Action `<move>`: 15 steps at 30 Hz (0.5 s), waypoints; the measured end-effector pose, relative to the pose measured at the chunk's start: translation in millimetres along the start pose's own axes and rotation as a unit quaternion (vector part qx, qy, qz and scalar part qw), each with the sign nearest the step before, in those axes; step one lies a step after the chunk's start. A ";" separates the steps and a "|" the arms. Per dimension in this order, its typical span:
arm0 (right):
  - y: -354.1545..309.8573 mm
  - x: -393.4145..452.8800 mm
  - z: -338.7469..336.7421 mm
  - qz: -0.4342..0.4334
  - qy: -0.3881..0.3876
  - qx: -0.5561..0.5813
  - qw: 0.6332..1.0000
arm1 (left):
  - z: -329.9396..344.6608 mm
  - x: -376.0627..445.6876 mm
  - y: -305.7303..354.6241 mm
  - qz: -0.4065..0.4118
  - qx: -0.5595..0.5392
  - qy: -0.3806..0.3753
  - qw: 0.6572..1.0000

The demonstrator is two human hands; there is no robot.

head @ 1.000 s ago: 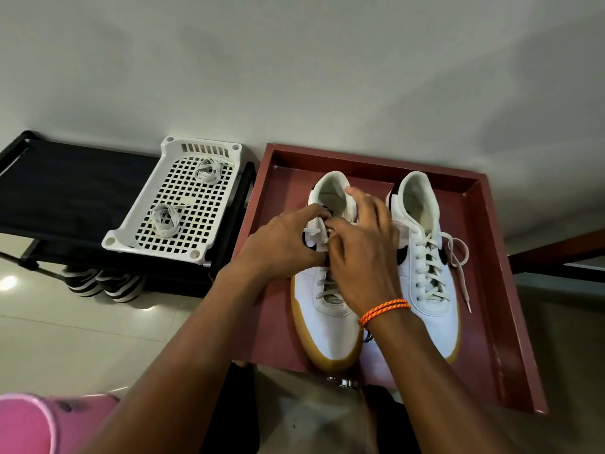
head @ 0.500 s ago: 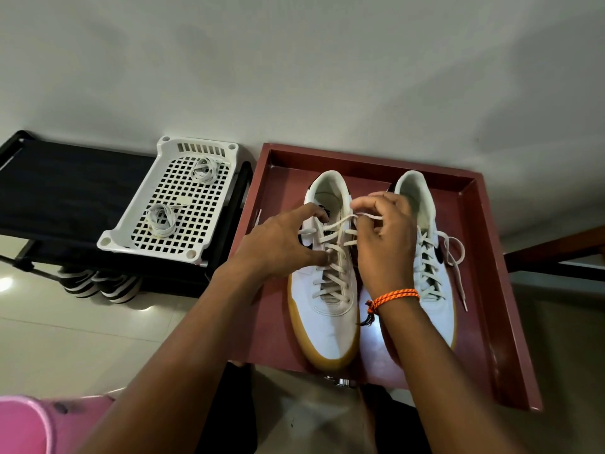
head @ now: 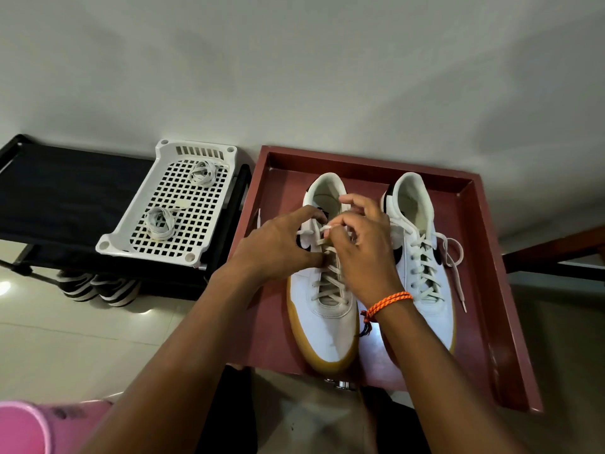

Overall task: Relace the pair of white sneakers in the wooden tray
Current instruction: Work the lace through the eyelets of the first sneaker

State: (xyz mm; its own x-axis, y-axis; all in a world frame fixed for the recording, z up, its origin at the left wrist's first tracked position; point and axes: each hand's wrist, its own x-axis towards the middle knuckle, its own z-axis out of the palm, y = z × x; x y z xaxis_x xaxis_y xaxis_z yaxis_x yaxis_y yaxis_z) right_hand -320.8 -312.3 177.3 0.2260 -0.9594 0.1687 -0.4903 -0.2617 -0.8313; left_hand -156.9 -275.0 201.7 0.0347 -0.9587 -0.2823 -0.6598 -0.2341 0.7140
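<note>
A dark red wooden tray holds a pair of white sneakers with tan soles, toes pointing toward the person. Both hands work over the upper eyelets of the left sneaker. The left hand has its thumb and fingers curled in against the shoe's side at the top lace rows, pinching the lace there. The right hand, with an orange braided bracelet on its wrist, has its fingers bent and pinches a white lace end between thumb and forefinger just above the tongue. The right sneaker lies beside it, laced, with loose lace ends trailing off its outer side onto the tray floor. Left of the tray, a white perforated plastic basket sits on a black rack and carries two coiled bundles of spare laces. Striped shoes stand on the floor under the rack, and a pink object shows at the lower left corner.
</note>
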 end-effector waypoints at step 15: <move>2.5 -9.6 4.7 -0.042 -0.015 -0.208 0.977 | 2.6 1.3 1.8 0.016 -0.003 -0.004 1.000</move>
State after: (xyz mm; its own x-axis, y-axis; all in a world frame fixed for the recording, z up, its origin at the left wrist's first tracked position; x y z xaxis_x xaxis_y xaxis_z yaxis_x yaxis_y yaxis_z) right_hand -320.2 -303.3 171.2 0.3023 -0.9305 0.2068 -0.7675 -0.3663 -0.5261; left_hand -160.0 -276.3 201.0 0.0079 -0.9647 -0.2634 -0.6565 -0.2037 0.7263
